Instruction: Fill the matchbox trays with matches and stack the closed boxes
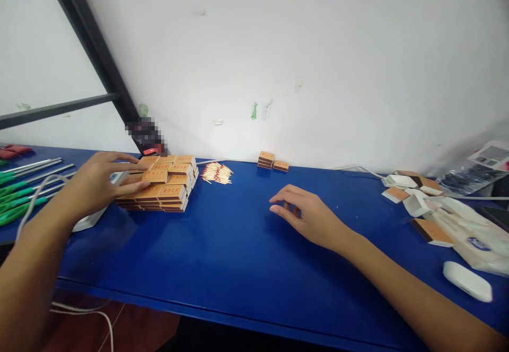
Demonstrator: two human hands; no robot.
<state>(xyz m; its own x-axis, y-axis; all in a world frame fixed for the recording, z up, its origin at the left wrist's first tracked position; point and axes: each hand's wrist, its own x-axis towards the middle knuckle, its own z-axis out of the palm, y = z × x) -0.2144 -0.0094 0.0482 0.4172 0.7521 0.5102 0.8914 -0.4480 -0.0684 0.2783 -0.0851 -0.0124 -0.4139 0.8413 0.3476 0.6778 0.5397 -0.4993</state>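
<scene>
The counter [222, 246] lies bare across its middle and front, between the left hand [99, 182] and the right hand [306, 214]. The matchbox stack [167, 182] blocks the left side, and green-handled tools [24, 193] lie beyond it. Loose matchsticks [217, 173] and a few matchboxes [272, 161] sit near the wall. Opened boxes [413, 198] and a white device [467, 280] crowd the right end.

white wall [318, 50], blue table [222, 256]

Bright even indoor light, soft shadows, slight motion blur, wide-angle edge distortion
</scene>
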